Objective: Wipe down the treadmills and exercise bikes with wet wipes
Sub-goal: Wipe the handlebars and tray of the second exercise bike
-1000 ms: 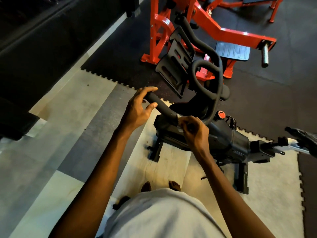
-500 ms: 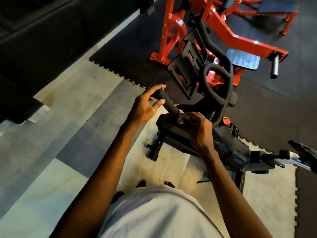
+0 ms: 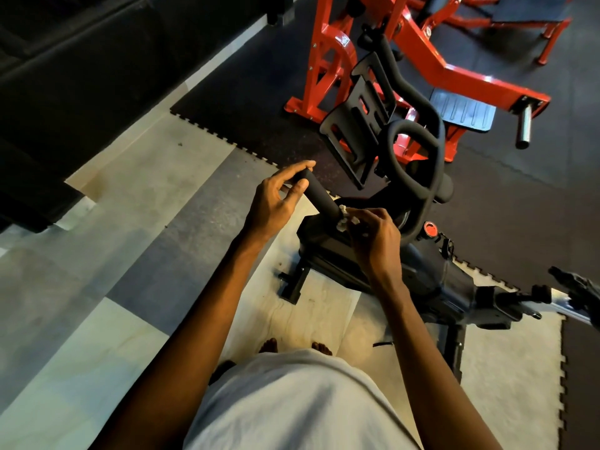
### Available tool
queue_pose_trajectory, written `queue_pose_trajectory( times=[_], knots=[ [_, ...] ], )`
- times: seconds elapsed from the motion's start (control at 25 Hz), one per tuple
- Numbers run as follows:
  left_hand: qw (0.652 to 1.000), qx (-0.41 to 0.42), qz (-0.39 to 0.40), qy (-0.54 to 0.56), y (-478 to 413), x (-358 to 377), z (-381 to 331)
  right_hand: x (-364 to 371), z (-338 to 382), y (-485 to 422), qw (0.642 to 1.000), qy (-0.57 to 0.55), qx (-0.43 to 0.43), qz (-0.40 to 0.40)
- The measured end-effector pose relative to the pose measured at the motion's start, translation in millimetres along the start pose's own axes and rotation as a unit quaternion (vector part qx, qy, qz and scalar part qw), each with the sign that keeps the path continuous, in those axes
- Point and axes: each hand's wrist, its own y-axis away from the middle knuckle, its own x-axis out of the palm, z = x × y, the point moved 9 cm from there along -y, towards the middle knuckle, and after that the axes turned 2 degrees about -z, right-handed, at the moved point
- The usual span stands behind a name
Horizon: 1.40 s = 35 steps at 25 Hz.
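Observation:
A black exercise bike (image 3: 431, 287) stands in front of me on pale floor mats, its looped handlebar (image 3: 431, 157) and tablet holder (image 3: 354, 131) rising at the centre. My left hand (image 3: 276, 203) grips the end of the near handlebar grip (image 3: 319, 196) with thumb and fingers. My right hand (image 3: 376, 238) is closed around a crumpled white wet wipe (image 3: 344, 219), pressed against the same bar lower down, near the bike's body. A red knob (image 3: 430, 228) sits just right of that hand.
A red weight machine (image 3: 422, 60) with a steel peg (image 3: 524, 126) stands behind the bike on black rubber mats. A dark bench or sofa (image 3: 81, 76) fills the upper left. The bike's seat post (image 3: 552, 300) sticks out to the right. My bare feet (image 3: 295, 347) stand on the mat.
My right hand with the wipe has stayed on the lower part of the bar, shifting only slightly along it. My left hand keeps its hold on the grip's end. The view has tilted downward.

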Motion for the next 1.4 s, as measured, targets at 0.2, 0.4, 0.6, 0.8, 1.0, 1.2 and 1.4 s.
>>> queue_pose_trajectory(
  times=[0.2,0.4,0.6,0.8,1.0,1.2,1.4],
  knots=[
    [1.000,0.001,-0.001,0.014,0,1,0,4,13,2,0.999,-0.050,-0.012,-0.012],
    [1.000,0.008,0.018,0.004,-2,1,-2,13,14,-24,0.992,-0.111,0.034,-0.043],
    [0.999,-0.002,0.049,-0.017,-4,-2,-1,4,10,-5,0.998,-0.055,0.004,-0.012],
    [0.999,-0.004,0.031,-0.018,-2,0,1,10,11,-9,0.994,-0.095,0.039,-0.041],
    [1.000,0.002,0.010,-0.023,1,2,6,-1,-6,-20,0.998,0.002,-0.012,0.057],
    [1.000,-0.007,0.014,0.011,0,3,1,8,26,-14,0.994,-0.110,0.009,0.000],
    [0.997,-0.057,-0.054,-0.012,7,-25,17,12,29,25,0.988,-0.119,-0.093,-0.008]
  ],
)
